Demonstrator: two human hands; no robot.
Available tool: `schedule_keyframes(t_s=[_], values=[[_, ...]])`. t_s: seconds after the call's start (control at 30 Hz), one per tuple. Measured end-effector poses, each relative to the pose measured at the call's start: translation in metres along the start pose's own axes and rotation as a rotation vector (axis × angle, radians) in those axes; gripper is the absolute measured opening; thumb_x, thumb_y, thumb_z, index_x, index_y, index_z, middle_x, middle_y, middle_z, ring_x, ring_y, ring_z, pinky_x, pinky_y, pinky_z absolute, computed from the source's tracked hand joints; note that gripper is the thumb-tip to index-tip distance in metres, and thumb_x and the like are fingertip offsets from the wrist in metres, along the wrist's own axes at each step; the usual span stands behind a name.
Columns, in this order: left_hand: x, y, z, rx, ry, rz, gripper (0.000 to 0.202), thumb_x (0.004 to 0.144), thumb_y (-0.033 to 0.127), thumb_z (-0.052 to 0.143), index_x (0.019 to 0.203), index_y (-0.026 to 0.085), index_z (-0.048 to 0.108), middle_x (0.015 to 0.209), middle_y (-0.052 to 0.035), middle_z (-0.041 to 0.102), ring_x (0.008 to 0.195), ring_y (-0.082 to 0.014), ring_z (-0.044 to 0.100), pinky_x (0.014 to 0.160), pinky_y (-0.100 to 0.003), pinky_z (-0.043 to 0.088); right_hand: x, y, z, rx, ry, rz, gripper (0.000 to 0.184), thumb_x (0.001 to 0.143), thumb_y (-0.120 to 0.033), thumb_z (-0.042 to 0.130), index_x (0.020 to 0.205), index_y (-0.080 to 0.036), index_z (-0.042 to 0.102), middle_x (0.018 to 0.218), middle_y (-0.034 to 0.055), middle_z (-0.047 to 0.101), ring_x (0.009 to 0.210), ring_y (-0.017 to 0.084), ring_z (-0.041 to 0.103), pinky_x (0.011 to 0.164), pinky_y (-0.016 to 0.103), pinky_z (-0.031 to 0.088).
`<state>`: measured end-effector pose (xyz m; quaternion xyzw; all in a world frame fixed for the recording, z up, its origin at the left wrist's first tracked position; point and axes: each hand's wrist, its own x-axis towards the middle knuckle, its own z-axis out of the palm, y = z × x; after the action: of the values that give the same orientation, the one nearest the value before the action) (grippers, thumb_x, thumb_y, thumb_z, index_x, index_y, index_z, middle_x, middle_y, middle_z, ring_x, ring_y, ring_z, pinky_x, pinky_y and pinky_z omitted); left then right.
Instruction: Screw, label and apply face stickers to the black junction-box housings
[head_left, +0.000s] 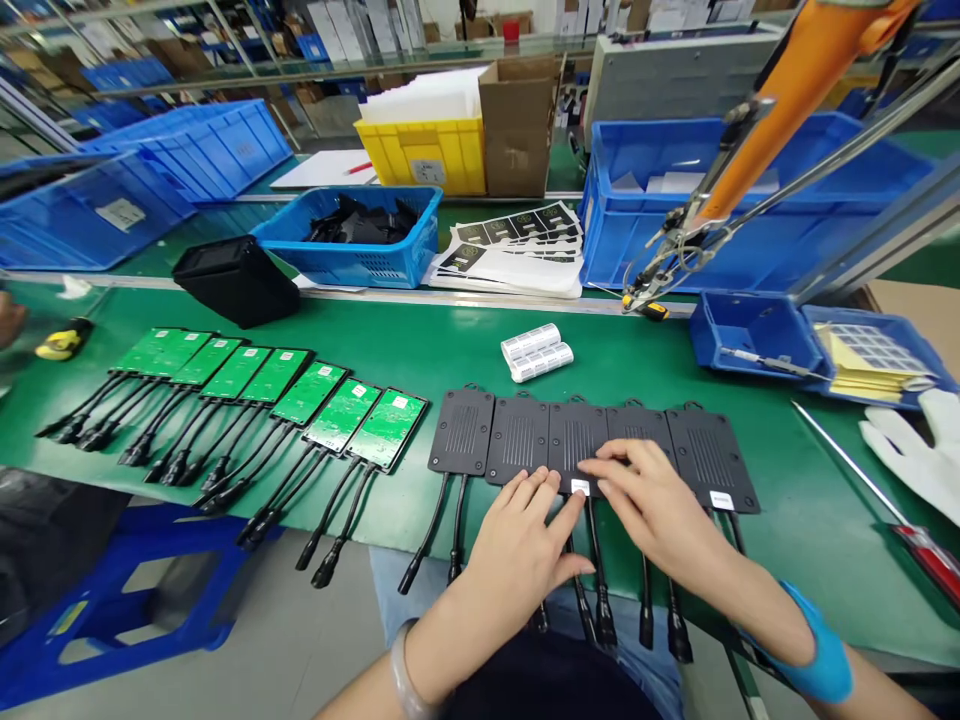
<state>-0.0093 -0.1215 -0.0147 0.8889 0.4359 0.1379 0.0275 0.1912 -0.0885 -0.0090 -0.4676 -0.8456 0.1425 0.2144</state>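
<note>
A row of several black plastic cases with ridged faces lies before me, with black cables toward me. On the lower edge of the middle case (576,432) is a small white label (580,487). My left hand (525,535) rests over the lower edges of the cases left of the label, fingers stretched and thumb apart. From the right, my right hand (652,495) touches the middle case just above the label, fingers extended and slightly bent, gripping nothing visible. The rightmost case (712,450) bears a similar white label (721,500).
Green circuit boards (300,392) with cables lie in a row at left. Beyond the cases sits a label roll (536,352). A screwdriver (926,560) and white glove (915,450) lie right. An orange tool arm (795,110) hangs above. Another person's hand (9,320) shows far left.
</note>
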Motion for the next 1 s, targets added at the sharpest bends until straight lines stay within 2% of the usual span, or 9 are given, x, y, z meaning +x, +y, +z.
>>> schedule_keyframes(t_s=[0.1,0.17,0.27,0.37,0.43,0.57,0.67,0.83,1.0], values=[[0.008,-0.002,-0.017,0.004,-0.108,0.003,0.05,0.083,0.038,0.075,0.12,0.009,0.058,0.123,-0.0179,0.068,0.114,-0.031,0.066,0.094,-0.041,0.056,-0.011,-0.003,0.005,-0.271,0.005,-0.212,0.049,0.086,0.005,0.04,0.121,-0.019,0.065,0.129,0.0199,0.054,0.115,0.035,0.05,0.083,0.052,0.055],[0.017,-0.008,-0.032,-0.001,-0.229,-0.004,0.027,0.091,0.025,0.063,0.112,0.009,0.059,0.11,-0.0145,0.072,0.099,-0.0281,0.071,0.082,-0.038,0.059,-0.015,-0.002,0.004,-0.388,0.023,-0.266,0.052,0.082,0.008,0.041,0.119,-0.019,0.067,0.133,0.0229,0.051,0.117,0.039,0.05,0.082,0.056,0.054],[0.04,-0.026,-0.051,-0.082,-0.356,-0.031,0.016,0.095,0.029,0.057,0.106,0.017,0.06,0.087,-0.0046,0.073,0.076,-0.0246,0.072,0.065,-0.034,0.058,-0.012,0.006,-0.005,-0.387,0.088,-0.237,0.044,0.085,0.005,0.043,0.106,-0.02,0.072,0.132,0.0215,0.053,0.118,0.039,0.051,0.084,0.058,0.054],[0.074,-0.057,-0.051,-0.12,-0.253,-0.158,0.015,0.096,0.029,0.057,0.108,0.022,0.063,0.098,-0.0046,0.072,0.093,-0.0241,0.07,0.082,-0.033,0.055,0.001,0.018,-0.017,-0.242,0.123,-0.141,0.039,0.091,-0.005,0.041,0.111,-0.022,0.07,0.126,0.0172,0.058,0.115,0.034,0.055,0.084,0.053,0.056],[0.099,-0.08,-0.042,-0.061,-0.15,-0.288,0.022,0.099,0.024,0.047,0.111,0.017,0.065,0.112,-0.0129,0.067,0.108,-0.0284,0.064,0.093,-0.04,0.051,0.014,0.025,-0.023,-0.129,0.092,-0.066,0.034,0.096,-0.015,0.04,0.115,-0.023,0.067,0.122,0.0145,0.061,0.112,0.031,0.058,0.086,0.052,0.056],[0.131,-0.112,-0.02,-0.038,-0.069,-0.451,0.029,0.1,0.028,0.046,0.102,0.011,0.069,0.11,-0.0164,0.064,0.109,-0.0301,0.063,0.091,-0.044,0.051,0.048,0.033,-0.029,0.056,-0.027,0.054,0.032,0.099,-0.026,0.039,0.113,-0.022,0.067,0.118,0.0113,0.063,0.111,0.027,0.06,0.096,0.051,0.051],[0.135,-0.122,-0.01,-0.098,-0.071,-0.458,0.024,0.091,0.033,0.065,0.103,0.012,0.067,0.11,-0.0112,0.067,0.106,-0.0259,0.063,0.092,-0.044,0.051,0.073,0.04,-0.029,0.076,-0.049,0.055,0.032,0.098,-0.024,0.039,0.111,-0.019,0.067,0.115,0.0112,0.065,0.107,0.025,0.062,0.095,0.048,0.051],[0.128,-0.126,-0.005,-0.247,-0.078,-0.393,0.046,0.079,0.032,0.079,0.118,0.014,0.062,0.106,-0.0074,0.071,0.101,-0.0235,0.065,0.089,-0.041,0.051,0.108,0.055,-0.017,0.062,-0.032,0.039,0.026,0.093,-0.019,0.045,0.109,-0.017,0.066,0.112,0.0118,0.068,0.107,0.027,0.063,0.095,0.046,0.05],[0.126,-0.126,-0.007,-0.371,-0.03,-0.343,0.022,0.078,0.025,0.077,0.098,0.016,0.071,0.097,-0.0053,0.074,0.093,-0.022,0.067,0.084,-0.033,0.05,0.135,0.061,0.0,0.102,-0.017,-0.006,0.023,0.084,-0.014,0.062,0.106,-0.017,0.065,0.111,0.0086,0.068,0.107,0.023,0.062,0.093,0.041,0.05]])
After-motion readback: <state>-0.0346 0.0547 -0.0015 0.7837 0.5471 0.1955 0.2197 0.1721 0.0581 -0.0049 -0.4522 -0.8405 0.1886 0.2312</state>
